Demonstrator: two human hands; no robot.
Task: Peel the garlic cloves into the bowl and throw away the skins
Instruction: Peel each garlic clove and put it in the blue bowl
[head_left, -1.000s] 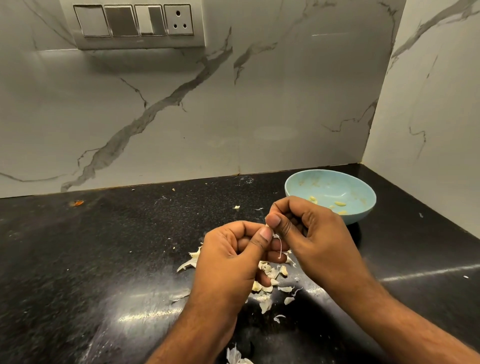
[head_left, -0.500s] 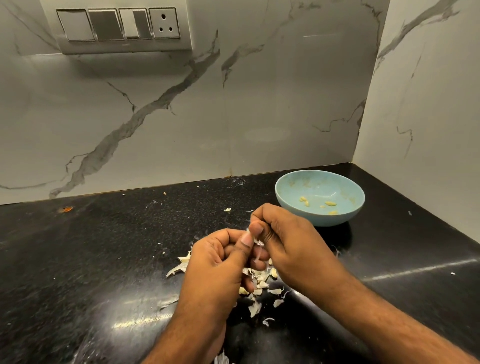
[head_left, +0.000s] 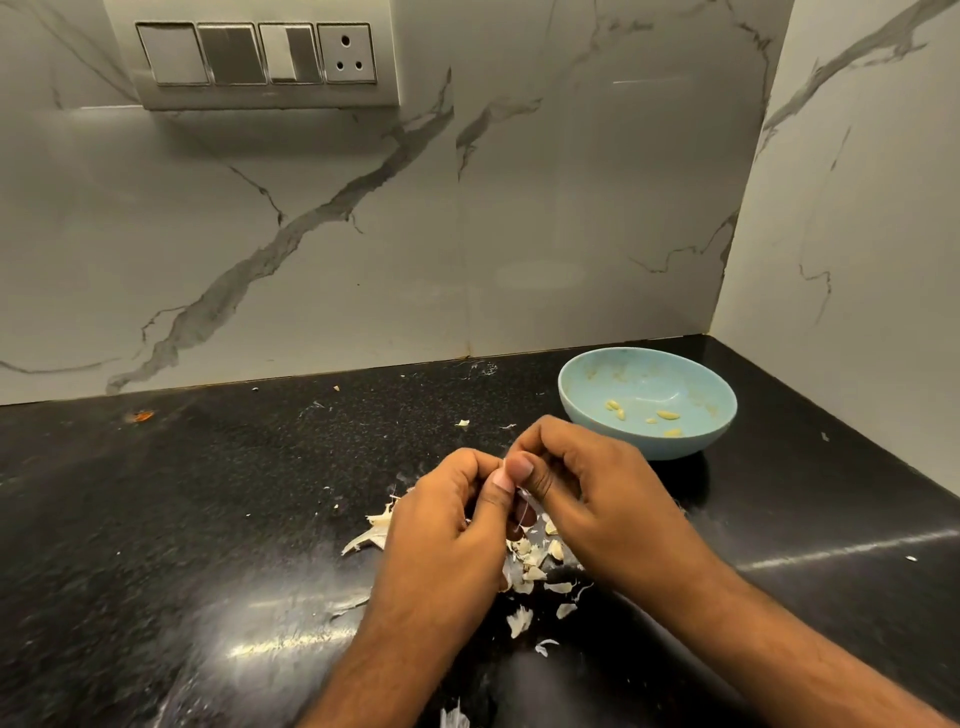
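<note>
My left hand (head_left: 447, 525) and my right hand (head_left: 587, 493) meet over the black counter, thumbs touching. Between their fingertips they pinch a small garlic clove (head_left: 506, 467), mostly hidden; a thin strip of skin hangs below it. Under the hands lies a pile of garlic skins (head_left: 535, 566) with a few pieces that may be cloves. A light blue bowl (head_left: 576, 410) stands behind my right hand and holds several peeled cloves (head_left: 667, 414).
The black counter (head_left: 234, 493) runs into a corner, with marble walls at the back and right. A switch panel (head_left: 254, 54) is on the back wall. Stray skin bits lie near the front edge (head_left: 454, 717) and towards the back (head_left: 462, 423).
Both hands have stayed together on the clove, thumbs working at its skin. The camera view has shifted slightly; the bowl and skins have not moved.
</note>
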